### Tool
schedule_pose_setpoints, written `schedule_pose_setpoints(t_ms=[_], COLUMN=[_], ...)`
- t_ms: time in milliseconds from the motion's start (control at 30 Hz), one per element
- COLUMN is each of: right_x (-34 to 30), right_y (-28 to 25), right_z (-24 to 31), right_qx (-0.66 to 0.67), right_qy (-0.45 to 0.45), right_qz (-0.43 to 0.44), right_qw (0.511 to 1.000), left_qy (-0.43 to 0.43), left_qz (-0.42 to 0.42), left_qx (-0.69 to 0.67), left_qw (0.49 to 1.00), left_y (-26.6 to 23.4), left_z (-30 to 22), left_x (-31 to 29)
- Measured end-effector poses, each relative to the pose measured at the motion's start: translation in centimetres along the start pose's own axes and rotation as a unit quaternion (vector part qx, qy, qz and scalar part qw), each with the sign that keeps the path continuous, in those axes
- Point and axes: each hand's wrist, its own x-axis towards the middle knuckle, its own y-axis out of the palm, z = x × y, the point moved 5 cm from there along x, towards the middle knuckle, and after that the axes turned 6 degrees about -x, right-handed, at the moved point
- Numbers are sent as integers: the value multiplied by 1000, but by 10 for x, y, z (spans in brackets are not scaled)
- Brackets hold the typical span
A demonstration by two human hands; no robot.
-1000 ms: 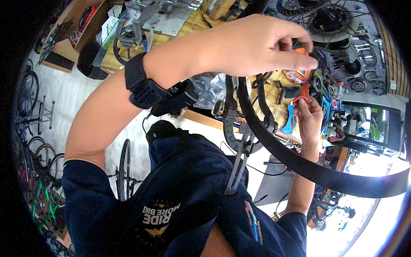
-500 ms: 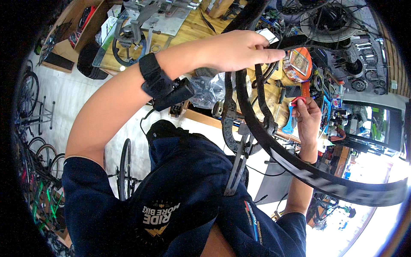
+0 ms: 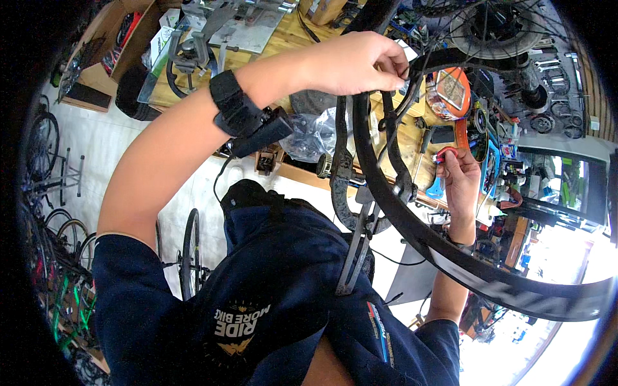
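Note:
My left hand [image 3: 360, 63] reaches across in front of me, over a dark bicycle wheel [image 3: 402, 225], its fingers curled in and the thumb tip near the spokes. Anything between those fingers is hidden. In my right hand [image 3: 461, 180], on the wheel's far right side, thumb and fingers pinch a small red tool [image 3: 444, 153]. The wheel sits upright in a metal truing stand [image 3: 344, 174], whose worn dark arms flank the rim. A metal bracket [image 3: 355, 257] juts from the stand toward my chest.
A wooden workbench [image 3: 277, 55] carries a metal clamp tool [image 3: 193, 48], a clear plastic bag [image 3: 312, 136] and an orange round container [image 3: 449, 93]. Another wheel [image 3: 499, 32] stands at the back right. Wrenches [image 3: 552, 74] line the wall. Several bicycles [image 3: 64, 276] stand at left.
My left hand has shifted slightly left and up, its thumb drawn back from over the rim and the fingers curling more. The wheel has moved slightly. My right hand keeps hold of the red tool.

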Motion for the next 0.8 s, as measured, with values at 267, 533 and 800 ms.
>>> schedule_pose_setpoints(t_ms=[267, 533, 800], right_x=[-2, -2, -2], right_y=[3, 2, 2], right_z=[-1, -1, 0], right_qx=[-15, -12, -12], right_qy=[2, -2, -6], right_qz=[5, 0, 10], right_qw=[1000, 1000, 1000], left_qy=[-23, -8, -17], left_qz=[55, 68, 10], left_qx=[-94, -137, 26], left_qw=[994, 988, 999], left_y=[12, 13, 7], left_z=[-64, -86, -32], left_x=[-6, -5, -5])
